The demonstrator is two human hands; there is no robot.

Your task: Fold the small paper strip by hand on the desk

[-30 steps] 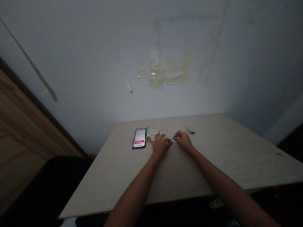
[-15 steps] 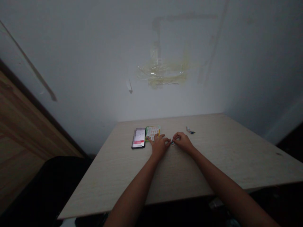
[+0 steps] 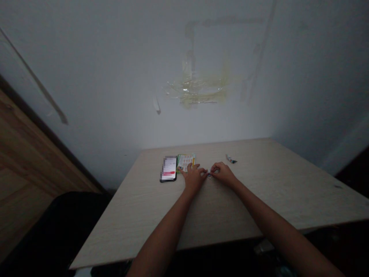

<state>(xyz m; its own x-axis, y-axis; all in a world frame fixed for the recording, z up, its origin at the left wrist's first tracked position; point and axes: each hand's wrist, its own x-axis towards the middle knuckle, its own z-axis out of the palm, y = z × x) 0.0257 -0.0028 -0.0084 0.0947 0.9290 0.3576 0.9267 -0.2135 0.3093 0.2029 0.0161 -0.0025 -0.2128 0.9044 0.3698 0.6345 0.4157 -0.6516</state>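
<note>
My left hand (image 3: 194,178) rests on the wooden table, its outer fingers spread over the lower edge of a printed card or booklet (image 3: 186,161) with green and yellow borders. Its index finger and thumb meet at a small, mostly white piece with darker marks (image 3: 209,176), perhaps paper or a wrapper. From the other side my right hand (image 3: 223,172) pinches at the same piece, fingers curled. Most of that piece is hidden by the fingertips, and its exact kind is too small to make out.
A phone (image 3: 169,169) with a lit screen lies left of the card. Beyond my right hand is a small crumpled colourful wrapper or strip (image 3: 231,159). The table (image 3: 213,215) meets a wall with peeling tape (image 3: 198,91). A dark chair-like shape (image 3: 66,227) stands at left.
Both hands stay in nearly the same place over the small piece. My right fingertips have shifted very slightly. The whole view has tilted a little.
</note>
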